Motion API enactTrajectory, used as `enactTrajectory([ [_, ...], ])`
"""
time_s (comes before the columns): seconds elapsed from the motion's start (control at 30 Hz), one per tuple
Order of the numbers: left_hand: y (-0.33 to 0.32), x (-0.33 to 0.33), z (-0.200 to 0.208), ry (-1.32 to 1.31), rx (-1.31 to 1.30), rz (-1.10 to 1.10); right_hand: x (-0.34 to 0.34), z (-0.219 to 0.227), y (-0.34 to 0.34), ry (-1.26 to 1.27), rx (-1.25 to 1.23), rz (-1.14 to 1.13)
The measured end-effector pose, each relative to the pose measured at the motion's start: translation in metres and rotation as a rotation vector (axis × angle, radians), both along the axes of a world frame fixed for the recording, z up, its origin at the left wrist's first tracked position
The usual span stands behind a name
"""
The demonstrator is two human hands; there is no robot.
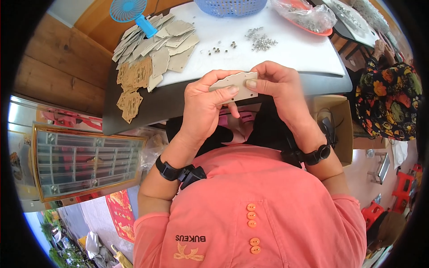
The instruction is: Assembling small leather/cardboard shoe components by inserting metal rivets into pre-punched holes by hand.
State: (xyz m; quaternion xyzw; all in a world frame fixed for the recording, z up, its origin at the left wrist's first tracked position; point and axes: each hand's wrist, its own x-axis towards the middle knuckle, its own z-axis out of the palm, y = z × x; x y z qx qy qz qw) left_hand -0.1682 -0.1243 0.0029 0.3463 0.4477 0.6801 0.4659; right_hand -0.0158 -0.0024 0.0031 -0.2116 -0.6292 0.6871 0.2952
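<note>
Head view, left hand [203, 105] and right hand [279, 87] pinching grey card [234, 85], white table [290, 44], wooden wall [62, 62].

Coral buttoned shirt [250, 210], black wristbands [167, 170]

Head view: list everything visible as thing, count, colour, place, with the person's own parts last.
Held card tag: one, beige, between both hands.
Card tag pile: many, beige and tan, table's left part.
Metal studs: many, silver, loose on the table centre.
Table: one, white top.
Fan: one, blue, far left.
Basket: one, blue, far edge.
Plastic bag: one, clear, far right.
Other person: one, floral clothing, right.
Left hand: grips tag.
Right hand: pinches tag.
</note>
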Motion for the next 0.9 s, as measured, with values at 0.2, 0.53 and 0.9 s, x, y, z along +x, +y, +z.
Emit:
enactTrajectory([
  [0.2,0.0019,0.009,0.004,-0.074,-0.035,0.041,0.001,0.0,-0.0028,0.002,-0.024,-0.027],
  [0.53,0.0006,0.0103,0.0008,-0.123,-0.055,0.084,-0.0007,0.001,-0.0035,-0.035,-0.054,-0.023],
  [0.9,0.0059,0.0068,-0.0011,-0.078,-0.095,0.122,-0.0075,0.0046,-0.0048,-0.035,-0.053,-0.03],
])
